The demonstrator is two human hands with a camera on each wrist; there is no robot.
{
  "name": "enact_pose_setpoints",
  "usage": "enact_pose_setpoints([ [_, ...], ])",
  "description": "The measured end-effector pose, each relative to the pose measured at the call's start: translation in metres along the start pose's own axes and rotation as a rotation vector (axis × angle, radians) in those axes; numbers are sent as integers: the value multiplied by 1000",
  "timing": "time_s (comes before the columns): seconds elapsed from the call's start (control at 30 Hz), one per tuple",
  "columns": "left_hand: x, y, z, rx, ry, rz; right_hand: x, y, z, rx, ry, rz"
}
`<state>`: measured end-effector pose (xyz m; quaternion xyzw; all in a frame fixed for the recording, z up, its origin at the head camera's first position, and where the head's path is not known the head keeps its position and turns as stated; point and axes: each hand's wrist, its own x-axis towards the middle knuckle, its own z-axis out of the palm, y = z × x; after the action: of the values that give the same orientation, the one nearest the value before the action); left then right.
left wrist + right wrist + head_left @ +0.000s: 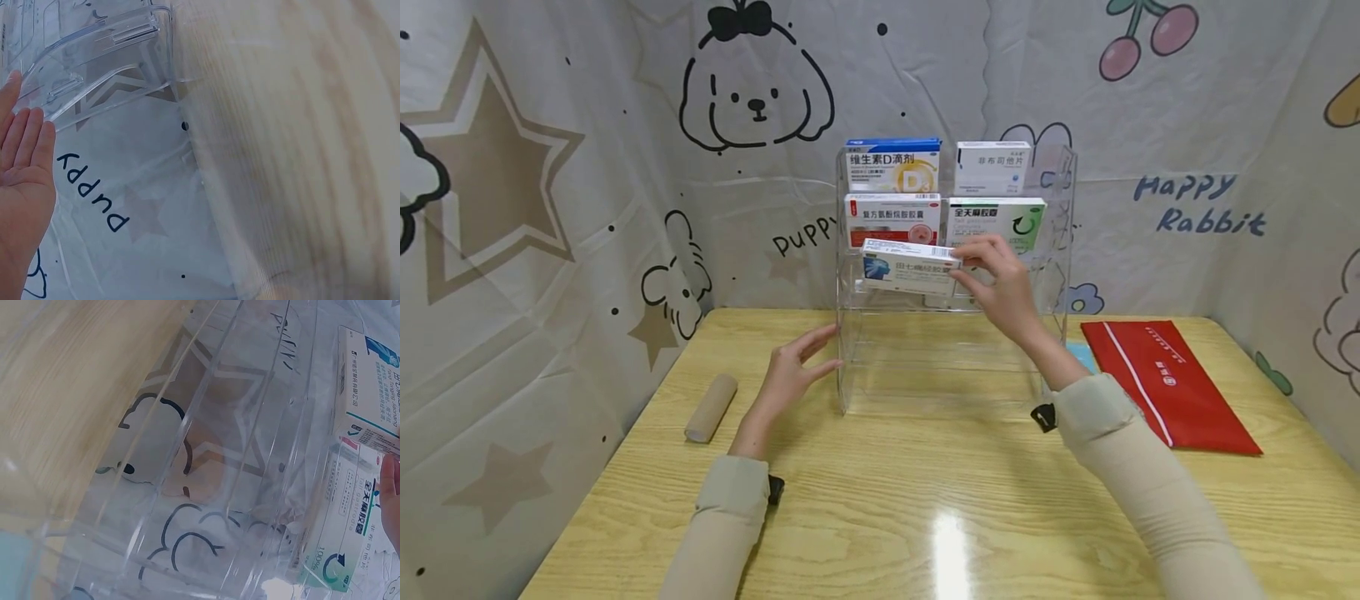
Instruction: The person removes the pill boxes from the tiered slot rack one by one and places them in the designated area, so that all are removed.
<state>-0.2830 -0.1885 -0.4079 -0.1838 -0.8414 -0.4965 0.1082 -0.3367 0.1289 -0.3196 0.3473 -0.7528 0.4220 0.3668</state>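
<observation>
My right hand (1000, 283) pinches the right end of a white medicine box (910, 268) with a blue picture, held slightly tilted in front of the clear acrylic rack (955, 367). In the right wrist view that medicine box (370, 387) is partly cut off by the edge. My left hand (793, 367) is at the rack's left side, fingers straight, fingertips at its side panel. Two rows above hold a blue-topped vitamin D box (892, 167), a white box (992, 168), a red-and-white capsule box (892, 220) and a green-and-white capsule box (992, 218).
A cardboard tube (711, 408) lies on the table (865, 500) left of the rack. A red zip pouch (1172, 383) lies at the right, with a light blue item (1082, 357) partly hidden behind the right forearm. Printed cloth (775, 208) surrounds the table.
</observation>
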Motion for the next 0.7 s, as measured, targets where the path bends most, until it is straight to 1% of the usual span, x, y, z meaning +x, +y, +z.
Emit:
enact_pose_setpoints([
  [0.2, 0, 2, 0, 15, -1, -3, -6, -3, -8, 55, 7, 48],
  [0.33, 1, 3, 0, 23, 4, 2, -11, -6, -12, 123, 8, 76],
  [0.43, 1, 3, 0, 17, 6, 9, -17, -11, -15, 178, -17, 106],
  [0.47, 0, 7, 0, 17, 4, 4, -20, -14, -16, 185, -31, 115],
  [0.53, 1, 7, 1, 19, 5, 2, -25, -19, -18, 194, -55, 123],
  [0.67, 0, 6, 2, 21, 8, -7, -37, -27, -18, 233, -89, 105],
  [0.7, 1, 2, 2, 21, 11, -2, -40, -29, -17, 247, -96, 97],
])
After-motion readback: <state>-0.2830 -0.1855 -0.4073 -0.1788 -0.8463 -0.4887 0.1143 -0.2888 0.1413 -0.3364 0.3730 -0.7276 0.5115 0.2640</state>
